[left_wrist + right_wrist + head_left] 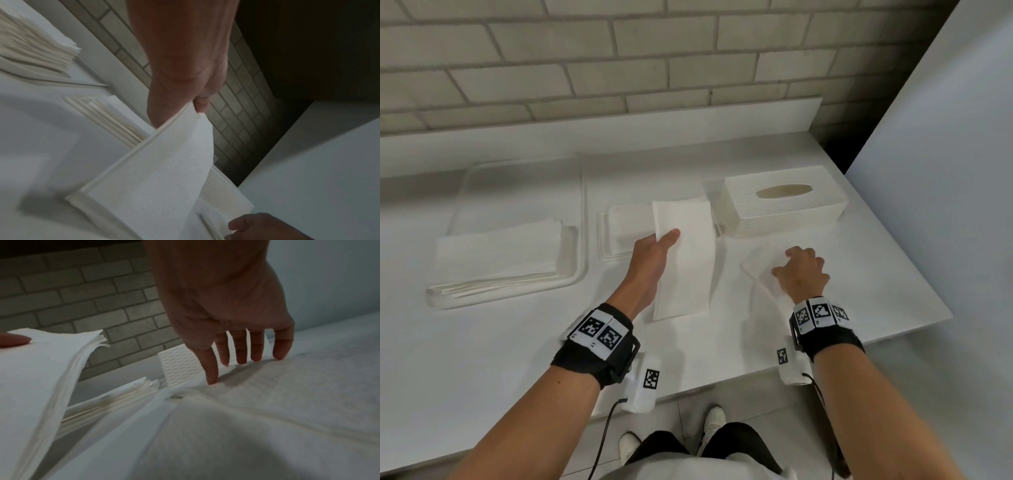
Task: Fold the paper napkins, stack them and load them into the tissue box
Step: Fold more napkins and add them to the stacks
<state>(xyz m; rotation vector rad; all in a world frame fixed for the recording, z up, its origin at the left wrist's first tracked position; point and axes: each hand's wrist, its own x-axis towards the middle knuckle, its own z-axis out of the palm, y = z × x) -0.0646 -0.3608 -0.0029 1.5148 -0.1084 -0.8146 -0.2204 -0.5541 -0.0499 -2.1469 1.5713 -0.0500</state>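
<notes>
My left hand [654, 246] pinches a folded white napkin [685, 260] by its left edge, thumb on top, and holds it lifted above the counter; in the left wrist view the napkin [160, 170] hangs from my left hand [185, 104]. My right hand [803, 270] rests its straight fingertips [211, 379] on another napkin [760, 274] lying flat on the counter. A stack of folded napkins [626, 226] sits in a small tray behind my left hand. The white textured tissue box [784, 202] stands at the back right, its oval slot facing up.
A clear tray [582, 246] at the left holds a pile of unfolded napkins [500, 257]. A brick wall [619, 61] backs the white counter [482, 359]. A white panel [945, 188] rises at the right. The counter's front edge runs just before my wrists.
</notes>
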